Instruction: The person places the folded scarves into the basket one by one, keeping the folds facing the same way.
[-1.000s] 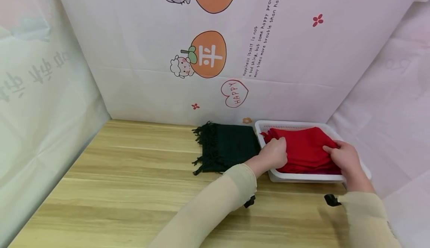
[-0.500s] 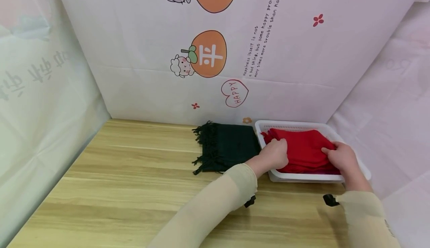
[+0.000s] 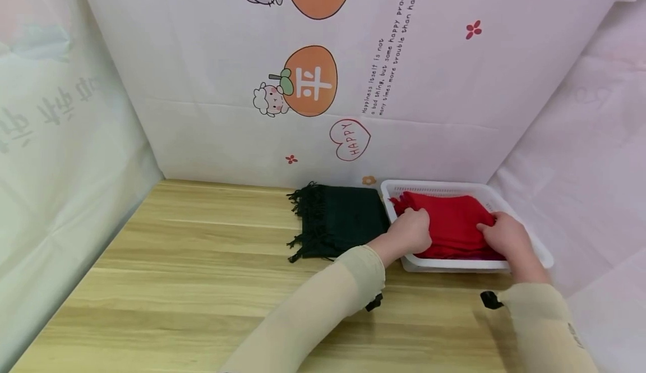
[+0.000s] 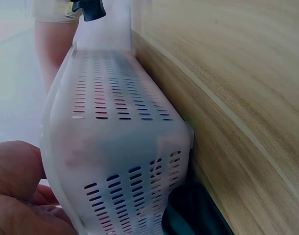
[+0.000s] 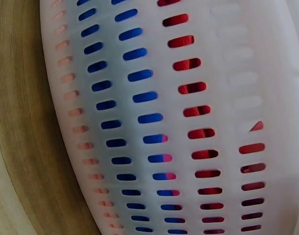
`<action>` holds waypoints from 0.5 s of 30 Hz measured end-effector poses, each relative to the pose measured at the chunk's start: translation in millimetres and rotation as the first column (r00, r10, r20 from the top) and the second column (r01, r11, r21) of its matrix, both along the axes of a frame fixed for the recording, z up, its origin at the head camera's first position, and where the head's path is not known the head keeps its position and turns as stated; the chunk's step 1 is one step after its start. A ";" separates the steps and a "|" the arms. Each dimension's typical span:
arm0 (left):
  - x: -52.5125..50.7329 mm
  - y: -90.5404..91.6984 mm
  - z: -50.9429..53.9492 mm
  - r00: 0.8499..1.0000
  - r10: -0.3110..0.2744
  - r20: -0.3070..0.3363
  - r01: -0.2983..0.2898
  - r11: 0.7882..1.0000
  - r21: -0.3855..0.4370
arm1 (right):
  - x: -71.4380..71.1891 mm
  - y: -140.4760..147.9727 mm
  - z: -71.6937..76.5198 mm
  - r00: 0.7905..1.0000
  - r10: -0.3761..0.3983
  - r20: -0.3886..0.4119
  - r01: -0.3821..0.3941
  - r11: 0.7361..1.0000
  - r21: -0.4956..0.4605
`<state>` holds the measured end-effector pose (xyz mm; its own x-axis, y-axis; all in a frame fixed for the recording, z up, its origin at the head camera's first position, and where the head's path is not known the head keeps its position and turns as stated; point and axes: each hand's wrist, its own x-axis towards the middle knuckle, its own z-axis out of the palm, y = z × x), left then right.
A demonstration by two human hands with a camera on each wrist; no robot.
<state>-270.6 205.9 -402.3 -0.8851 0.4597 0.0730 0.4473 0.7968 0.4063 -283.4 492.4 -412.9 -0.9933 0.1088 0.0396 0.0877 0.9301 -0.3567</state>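
In the head view, a folded red scarf [image 3: 454, 221] with a fringe at its left end lies in a white slotted basket [image 3: 537, 249]. My left hand [image 3: 411, 231] holds its left side, fingers curled by the basket's near-left rim. At the opposite side my right hand [image 3: 507, 237] grips the scarf's edge, thumb on top and fingertips hidden. The left wrist view has part of my left hand [image 4: 19, 188] beside the basket rim. Only the basket wall [image 5: 218, 122] fills the right wrist view, with red, blue and pink cloth behind its slots.
A folded dark green scarf [image 3: 350, 221] with fringe on its left lies against the basket's left side. Both stand on a wood-grain table [image 3: 202, 283]. A printed white sheet [image 3: 429, 81] rises behind them, and more white sheeting hangs at both sides.
My right hand has shifted slightly left, bringing the red scarf's right edge inward from the basket's right wall. My left hand has stayed nearly in place. The head view has turned a little.
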 end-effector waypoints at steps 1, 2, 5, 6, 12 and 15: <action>0.1 -1.2 0.6 1.000 0.003 -0.001 -0.003 1.000 0.000 | -0.8 -1.0 -0.4 1.000 0.003 0.003 -0.003 1.000 0.006; 0.5 -1.4 0.9 1.000 0.004 -0.003 -0.004 1.000 0.001 | -0.8 -1.2 -0.8 1.000 0.002 0.003 -0.002 1.000 0.014; 1.5 -1.9 1.9 1.000 0.013 -0.008 -0.013 1.000 0.000 | -0.6 -1.5 -1.8 1.000 -0.002 0.008 0.002 1.000 0.030; 1.7 -1.9 1.8 1.000 0.017 -0.011 -0.017 1.000 -0.001 | -0.7 -1.6 -2.0 1.000 -0.003 0.010 0.003 0.999 0.032; 3.1 -2.7 1.8 0.999 0.025 -0.025 -0.024 0.999 0.025 | -1.7 -1.9 -2.5 1.000 -0.012 -0.002 0.012 0.999 0.044; 4.1 -4.1 2.2 1.000 0.024 -0.021 -0.023 0.999 0.046 | -1.0 -2.3 -2.0 1.000 -0.011 -0.013 0.012 0.998 0.056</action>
<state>-266.5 201.8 -400.1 -0.8936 0.4345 0.1124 0.4376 0.7878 0.4335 -284.4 490.1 -414.9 -0.9913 0.1178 0.0586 0.0946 0.9477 -0.3047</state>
